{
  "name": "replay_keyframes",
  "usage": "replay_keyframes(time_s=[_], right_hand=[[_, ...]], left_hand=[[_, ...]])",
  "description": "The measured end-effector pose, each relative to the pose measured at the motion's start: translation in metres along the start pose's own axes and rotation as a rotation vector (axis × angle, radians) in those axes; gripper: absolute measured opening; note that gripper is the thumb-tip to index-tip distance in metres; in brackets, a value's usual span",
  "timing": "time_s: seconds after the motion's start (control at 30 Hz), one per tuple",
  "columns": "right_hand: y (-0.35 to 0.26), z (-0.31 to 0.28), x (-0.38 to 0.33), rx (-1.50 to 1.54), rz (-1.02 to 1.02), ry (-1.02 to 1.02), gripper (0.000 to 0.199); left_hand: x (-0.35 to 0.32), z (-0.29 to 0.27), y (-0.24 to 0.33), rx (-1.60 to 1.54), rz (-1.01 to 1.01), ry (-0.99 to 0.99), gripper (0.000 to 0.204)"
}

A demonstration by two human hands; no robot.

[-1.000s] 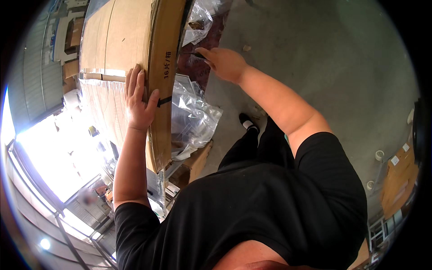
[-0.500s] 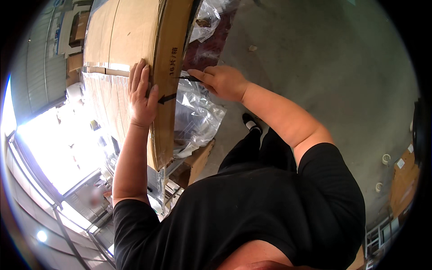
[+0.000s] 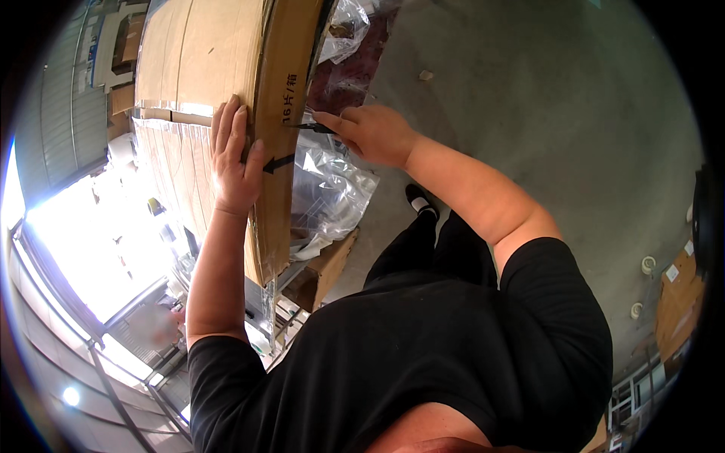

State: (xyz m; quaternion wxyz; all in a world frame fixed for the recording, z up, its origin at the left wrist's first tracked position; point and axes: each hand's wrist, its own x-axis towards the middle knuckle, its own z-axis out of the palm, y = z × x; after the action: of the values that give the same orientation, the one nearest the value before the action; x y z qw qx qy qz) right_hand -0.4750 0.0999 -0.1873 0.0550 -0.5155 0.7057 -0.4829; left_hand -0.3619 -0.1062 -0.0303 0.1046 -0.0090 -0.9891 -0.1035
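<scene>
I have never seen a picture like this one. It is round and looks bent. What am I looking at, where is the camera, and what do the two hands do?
The camera sits on a person's head and looks down, so you see that person's own black shirt and arms. Its wide lens bends straight edges.

The left hand lies flat on a large cardboard box, at its edge. The right hand holds a thin dark tool with its tip at the side of the box; I cannot tell what kind of tool. Beside the box are clear plastic bags. Below is a grey concrete floor and one black shoe.
</scene>
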Motion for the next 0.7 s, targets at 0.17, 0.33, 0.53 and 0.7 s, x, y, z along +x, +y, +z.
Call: replay_keyframes(time_s=[0.17, 0.33, 0.53, 0.7], right_hand=[[-0.001, 0.003, 0.001, 0.013, 0.000, 0.020, 0.042], [-0.004, 0.003, -0.001, -0.015, 0.006, -0.029, 0.044], [0.001, 0.000, 0.000, -0.104, 0.048, -0.098, 0.055], [0.011, -0.007, -0.016, -0.064, 0.203, -0.202, 0.051]], left_hand=[[0.000, 0.001, -0.001, -0.007, 0.004, 0.004, 0.051], [-0.001, 0.000, -0.001, -0.021, 0.001, 0.002, 0.051], [0.001, 0.001, -0.001, 0.017, 0.009, -0.004, 0.050], [0.001, 0.002, -0.003, 0.014, 0.009, -0.010, 0.050]])
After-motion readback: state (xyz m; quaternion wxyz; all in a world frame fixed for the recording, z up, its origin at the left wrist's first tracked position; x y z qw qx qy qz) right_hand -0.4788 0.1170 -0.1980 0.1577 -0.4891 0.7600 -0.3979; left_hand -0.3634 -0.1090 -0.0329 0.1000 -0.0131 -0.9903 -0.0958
